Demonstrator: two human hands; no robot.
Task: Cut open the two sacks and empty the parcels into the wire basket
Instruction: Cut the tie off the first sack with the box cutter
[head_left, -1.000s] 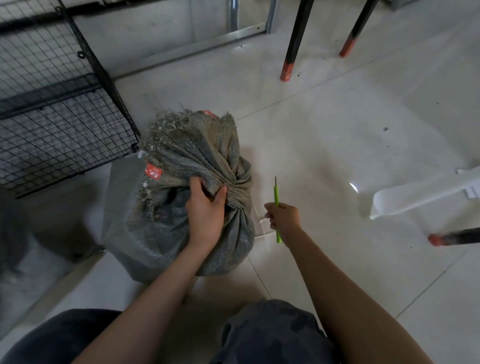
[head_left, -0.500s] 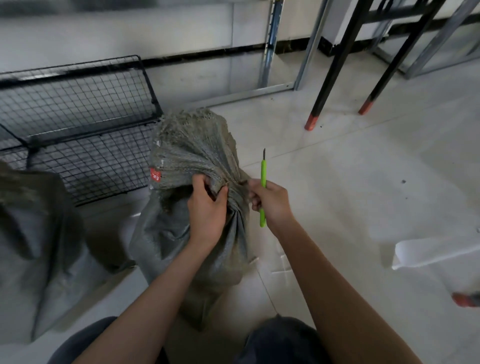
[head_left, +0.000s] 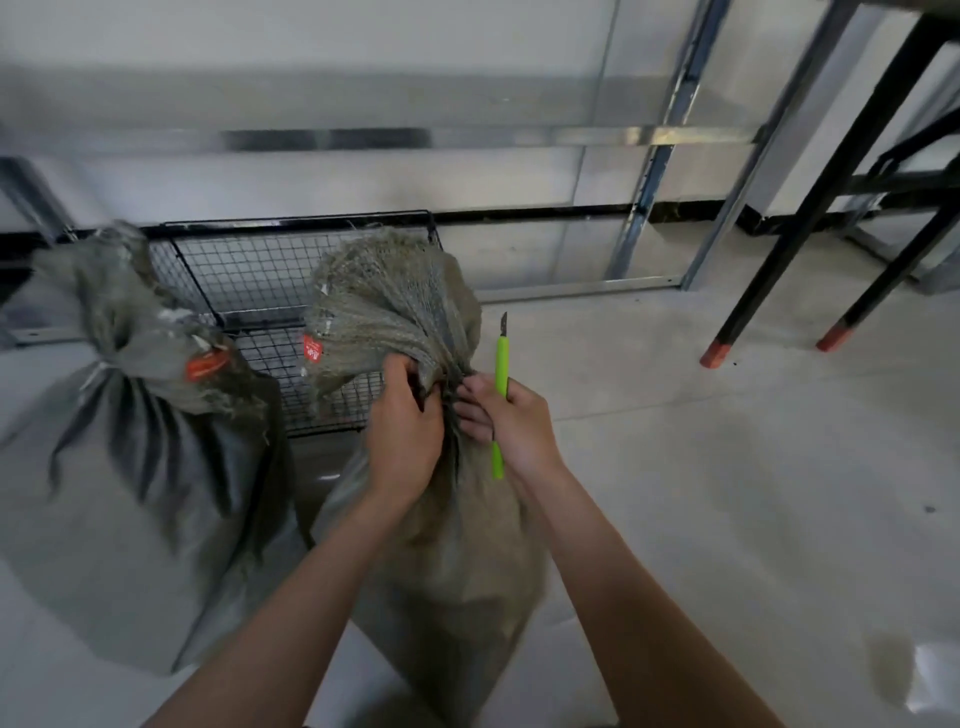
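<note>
Sack (head_left: 415, 322) neck clenched in left grip (head_left: 405, 436); right grip (head_left: 514, 421) pinches green knife (head_left: 501, 358); red label (head_left: 312, 349) unreadable.

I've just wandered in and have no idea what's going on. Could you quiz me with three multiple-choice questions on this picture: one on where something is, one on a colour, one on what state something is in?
1. Where is the wire basket?
A) behind the held sack and the second sack
B) on a table
C) beside the person's knees

2. What colour is the handle of the knife in the right hand?
A) red
B) green
C) blue

3. How is the neck of the held sack, which the left hand grips?
A) bunched closed
B) slit wide open
C) emptied flat

Answers: 1 A, its mesh shows behind both sacks. 2 B, a bright green handle sticks out above and below the hand. 3 A, the cloth is gathered tight at the neck and no parcels are out.
</note>
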